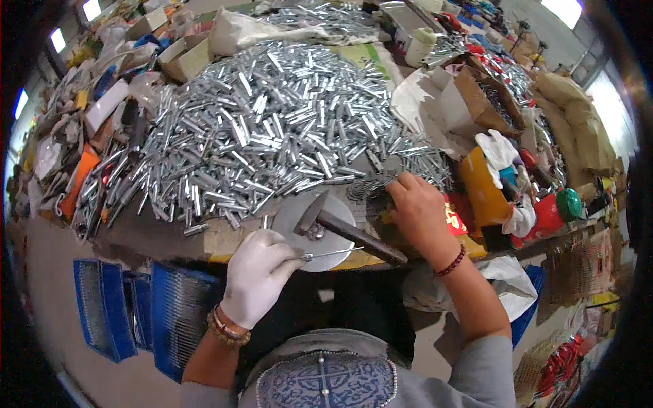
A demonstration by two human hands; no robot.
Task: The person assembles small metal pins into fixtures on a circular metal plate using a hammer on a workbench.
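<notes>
My left hand (256,277), in a white glove, pinches a thin metal rod (340,253) that points right over the front of a round grey metal disc (288,216). A hammer (354,234) rests across that disc, its head towards the far side and its dark handle reaching right. Beside its head lie a few small shiny bits. My bare right hand (420,212) is closed at a small heap of thin dark metal pieces (367,189); whatever its fingertips hold is hidden. Beyond both hands spreads a large pile of short silvery metal tubes (272,122).
Blue plastic baskets (177,319) stand below the table's left front edge. To the right are a yellow container (484,187) with white gloves (500,153) and an open cardboard box (476,98). A white sack (503,289) hangs low at right.
</notes>
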